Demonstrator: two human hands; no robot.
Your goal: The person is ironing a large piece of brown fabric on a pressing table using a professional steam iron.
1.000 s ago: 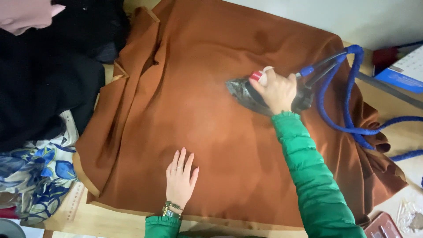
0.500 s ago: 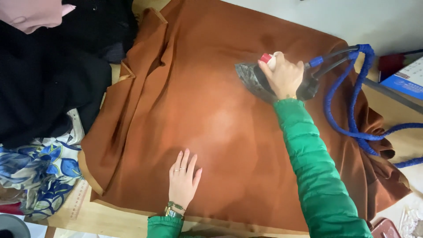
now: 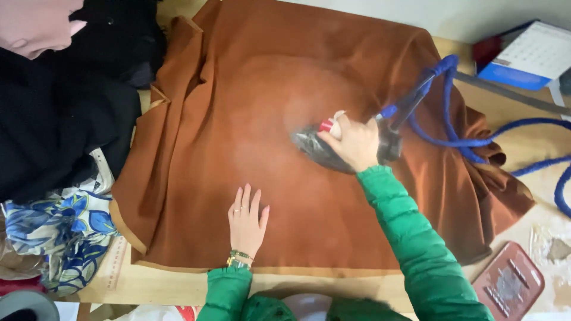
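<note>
Tabletop [image 3: 178,288]: pale wood, it carries everything; you see its bare edge along the near side and at the right.
Brown cloth [image 3: 238,107]: the biggest thing, spread flat over most of the tabletop; its left part is folded in loose pleats and its right end is bunched near the hose.
Black clothes [image 3: 59,119]: a dark heap at the left, just beside the brown cloth; a blue flowered fabric [image 3: 59,232] lies under it, nearer to you.
Blue hose [image 3: 476,137]: it runs from the back of the iron to the right, over the bunched cloth and off the edge.
Steam iron [image 3: 321,148]: it stands on the brown cloth, a little right of the middle, with a pale haze of steam on the cloth before its tip.
Right hand [image 3: 357,142]: your fingers are closed around the handle of the steam iron, the hand sits on top of it.
Left hand [image 3: 247,220]: flat and spread, palm down on the brown cloth, holding nothing; the steam iron is to its right and farther from you, apart from it.
</note>
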